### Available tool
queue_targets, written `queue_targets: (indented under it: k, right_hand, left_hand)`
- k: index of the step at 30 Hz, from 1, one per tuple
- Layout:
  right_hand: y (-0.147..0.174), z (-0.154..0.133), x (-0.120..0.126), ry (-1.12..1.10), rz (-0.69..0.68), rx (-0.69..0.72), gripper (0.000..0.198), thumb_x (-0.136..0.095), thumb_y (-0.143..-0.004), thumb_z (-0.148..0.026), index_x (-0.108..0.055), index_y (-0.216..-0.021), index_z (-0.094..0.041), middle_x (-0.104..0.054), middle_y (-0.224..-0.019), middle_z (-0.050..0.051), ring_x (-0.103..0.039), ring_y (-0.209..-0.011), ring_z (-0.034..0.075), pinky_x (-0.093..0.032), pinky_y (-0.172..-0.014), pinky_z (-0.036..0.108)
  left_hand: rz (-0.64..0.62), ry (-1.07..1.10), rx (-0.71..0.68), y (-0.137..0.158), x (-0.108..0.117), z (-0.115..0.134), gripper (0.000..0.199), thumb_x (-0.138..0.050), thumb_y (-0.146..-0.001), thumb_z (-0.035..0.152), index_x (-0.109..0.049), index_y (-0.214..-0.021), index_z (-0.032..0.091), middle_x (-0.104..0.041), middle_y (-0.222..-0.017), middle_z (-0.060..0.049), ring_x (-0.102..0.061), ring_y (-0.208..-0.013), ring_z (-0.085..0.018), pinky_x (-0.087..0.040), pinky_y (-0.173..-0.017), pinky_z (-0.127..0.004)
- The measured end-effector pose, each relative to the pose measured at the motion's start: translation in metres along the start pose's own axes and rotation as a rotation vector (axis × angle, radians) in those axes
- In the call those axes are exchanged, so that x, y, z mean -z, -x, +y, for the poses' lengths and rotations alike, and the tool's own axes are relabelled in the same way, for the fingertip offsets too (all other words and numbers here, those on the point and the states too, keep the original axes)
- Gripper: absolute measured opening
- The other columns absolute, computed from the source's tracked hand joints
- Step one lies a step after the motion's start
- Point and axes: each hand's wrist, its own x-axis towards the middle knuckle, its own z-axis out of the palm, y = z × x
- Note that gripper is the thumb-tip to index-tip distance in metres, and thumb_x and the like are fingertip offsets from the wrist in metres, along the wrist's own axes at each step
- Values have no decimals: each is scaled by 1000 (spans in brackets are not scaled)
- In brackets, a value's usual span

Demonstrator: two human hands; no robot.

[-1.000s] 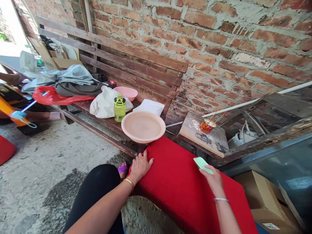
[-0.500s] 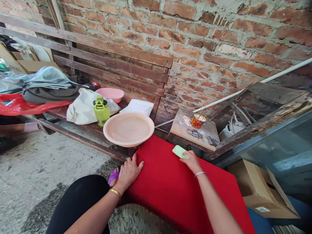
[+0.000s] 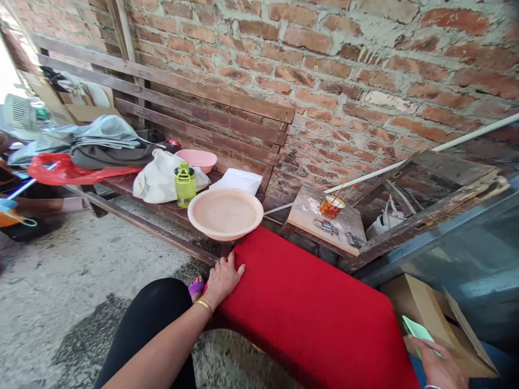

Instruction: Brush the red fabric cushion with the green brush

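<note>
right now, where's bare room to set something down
Widest bare patch: the red surface, between left hand and right hand, which holds a flat mint-green object. Crowded: the near end of the brown wooden bench, where a round peach basin, green bottle and white cloth bag cluster.

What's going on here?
A person sits beside a red-covered surface. Their left hand rests, fingers spread, on its edge. Their right hand grips a flat mint-green item at the surface's right edge, in front of a cardboard box as seen from here; I can't tell exactly what the item is. A pale pink basin stands at the near end of the bench, beside a yellow-green bottle.
</note>
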Motion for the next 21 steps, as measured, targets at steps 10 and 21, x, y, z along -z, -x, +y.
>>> queue_targets:
  k: [10, 21]
  right_hand:
    - [196, -185, -131, -387, -505, 604, 35, -71, -53, -48, -70, -77, -23, -57, -91, 4, -60, -89, 26, -49, -86, 38]
    - [236, -204, -164, -357, -645, 767, 22, -75, -55, -25, -71, -76, -27, -56, -90, 0, -59, -91, 22, -48, -87, 34]
  left_hand:
    - [-18, 25, 15, 1, 3, 2, 70, -34, -95, 57, -35, -150, 13, -56, -127, -21, -58, -116, -34, -43, -93, -44]
    - [-1, 17, -18, -1, 0, -2, 70, -34, -95, 57, -38, -148, 11, -58, -120, -22, -60, -112, -37, -46, -89, -46]
